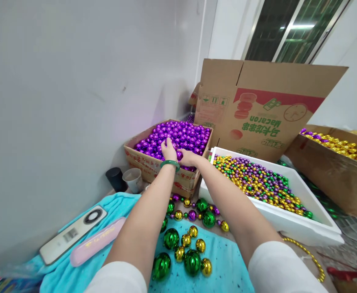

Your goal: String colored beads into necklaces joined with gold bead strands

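White sleeves sat closest, one on each arm, and both arms stretched far out over the blue cloth (227,268). Big green and gold balls (184,248) lay on that cloth between the two arms, strung with little purple ones.

Both arms were nearly straight and met at the cardboard box (154,167) full of shiny purple balls (181,136). Her left hand (169,149) had a green bangle (170,163) on the wrist. It was bent down at the near edge of the box, and its fingers (167,143) were curled onto the purple balls. The right hand (188,158) was just beside it, touching it, with its fingers (181,156) tucked in low. One purple ball (179,154) showed between the two hands, right at the fingertips. I could not tell which hand had hold of it, or how tightly the fingers were closed.

On the right, a white tub (288,224) held strings of gold, green and purple beads (257,181). A tall brown carton (257,106) stood behind it. On the left, a white remote (73,234) and a pink case (97,241) lay on the cloth, and a grey cup (132,179) stood near the wall
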